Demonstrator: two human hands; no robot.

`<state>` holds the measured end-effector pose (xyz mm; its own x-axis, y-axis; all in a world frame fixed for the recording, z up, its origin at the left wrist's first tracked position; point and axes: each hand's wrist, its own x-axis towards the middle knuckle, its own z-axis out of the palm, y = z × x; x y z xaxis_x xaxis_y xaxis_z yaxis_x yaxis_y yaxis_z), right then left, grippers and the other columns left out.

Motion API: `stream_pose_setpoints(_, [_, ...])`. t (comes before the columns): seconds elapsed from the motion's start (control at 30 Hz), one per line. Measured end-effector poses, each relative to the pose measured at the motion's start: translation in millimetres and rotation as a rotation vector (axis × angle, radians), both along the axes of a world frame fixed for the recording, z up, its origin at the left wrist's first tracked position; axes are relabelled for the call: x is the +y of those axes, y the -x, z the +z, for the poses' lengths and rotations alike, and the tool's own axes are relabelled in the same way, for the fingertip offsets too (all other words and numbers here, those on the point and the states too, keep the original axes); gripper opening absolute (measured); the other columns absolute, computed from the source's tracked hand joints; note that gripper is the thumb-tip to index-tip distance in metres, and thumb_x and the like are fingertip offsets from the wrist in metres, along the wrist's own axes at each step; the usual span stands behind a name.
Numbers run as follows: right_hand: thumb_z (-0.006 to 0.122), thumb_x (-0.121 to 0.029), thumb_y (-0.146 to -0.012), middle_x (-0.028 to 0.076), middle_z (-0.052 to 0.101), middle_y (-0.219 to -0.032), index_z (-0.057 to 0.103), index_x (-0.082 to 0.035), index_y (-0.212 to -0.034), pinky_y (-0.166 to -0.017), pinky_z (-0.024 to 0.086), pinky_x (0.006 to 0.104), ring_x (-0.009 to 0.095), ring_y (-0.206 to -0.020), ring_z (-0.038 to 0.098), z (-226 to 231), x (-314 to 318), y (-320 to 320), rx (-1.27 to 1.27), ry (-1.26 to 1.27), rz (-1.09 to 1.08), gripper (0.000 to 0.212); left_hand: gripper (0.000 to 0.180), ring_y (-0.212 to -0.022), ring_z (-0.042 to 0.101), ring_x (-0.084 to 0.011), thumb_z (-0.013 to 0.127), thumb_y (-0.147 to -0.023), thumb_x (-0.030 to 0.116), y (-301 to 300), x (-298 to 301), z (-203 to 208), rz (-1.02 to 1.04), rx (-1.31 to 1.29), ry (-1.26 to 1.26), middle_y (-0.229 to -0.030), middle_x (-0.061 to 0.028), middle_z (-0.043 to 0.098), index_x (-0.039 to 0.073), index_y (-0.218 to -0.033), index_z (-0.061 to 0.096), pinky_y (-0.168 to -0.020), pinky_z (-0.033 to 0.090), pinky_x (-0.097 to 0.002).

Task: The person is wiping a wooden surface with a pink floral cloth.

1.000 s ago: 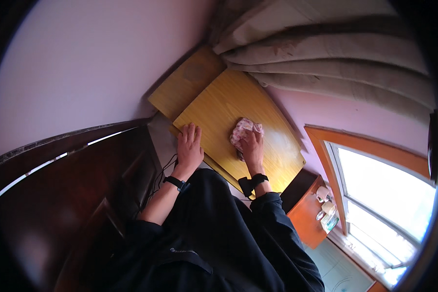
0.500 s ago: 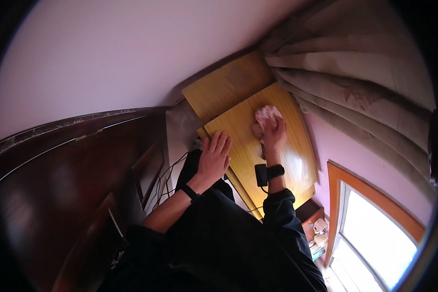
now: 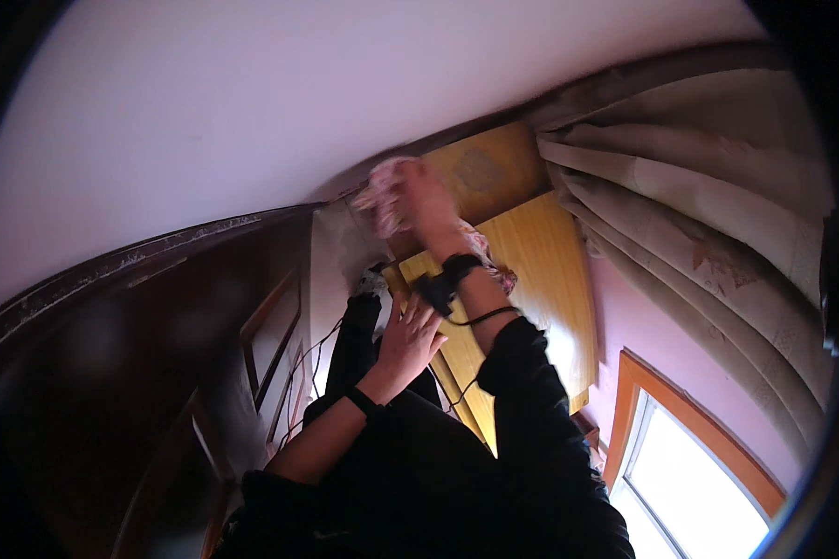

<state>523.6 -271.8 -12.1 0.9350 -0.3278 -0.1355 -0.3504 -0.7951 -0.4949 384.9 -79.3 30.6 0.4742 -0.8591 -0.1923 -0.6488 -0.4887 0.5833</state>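
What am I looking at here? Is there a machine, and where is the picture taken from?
There is no machine here, just a person's two bare hands. The view comes from a camera worn on the head, looking down; its wide lens bends straight edges. The right hand, a little blurred, holds a pink-and-white cloth near the far left part of the wooden table. A black box sits at that wrist. More patterned fabric shows over the tabletop beside the forearm; I can't tell if it is the same piece. The left hand is at the table's near edge, fingers extended, holding nothing that I can see. To the right are a curtain and a bright window.
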Motion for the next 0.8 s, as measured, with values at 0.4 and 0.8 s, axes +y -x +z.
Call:
stream_pose_setpoints(0.4, [0.062, -0.015, -0.091, 0.015, 0.069, -0.116, 0.070, -0.009, -0.118, -0.096, 0.054, 0.0421, 0.033, -0.107, 0.067, -11, -183, 7, -0.217, 0.202, -0.429, 0.029, 0.087, -0.155, 0.026, -0.0341, 0.082, -0.082, 0.034, -5, -13, 15, -0.009, 0.001, -0.027, -0.166, -0.0140, 0.030, 0.009, -0.155, 0.041, -0.120, 0.030, -0.0577])
stream_pose_setpoints(0.8, [0.064, -0.012, -0.087, 0.020, 0.063, -0.125, 0.063, -0.006, -0.124, -0.099, 0.053, 0.0487, 0.039, -0.115, 0.064, -32, -13, 32, -0.141, 0.032, 0.034, 0.037, 0.072, -0.151, 0.035, -0.0335, 0.079, -0.085, 0.037, 4, -11, 7, -0.032, -0.009, -0.047, -0.153, -0.0159, 0.048, 0.007, -0.145, 0.053, -0.122, 0.025, -0.0589])
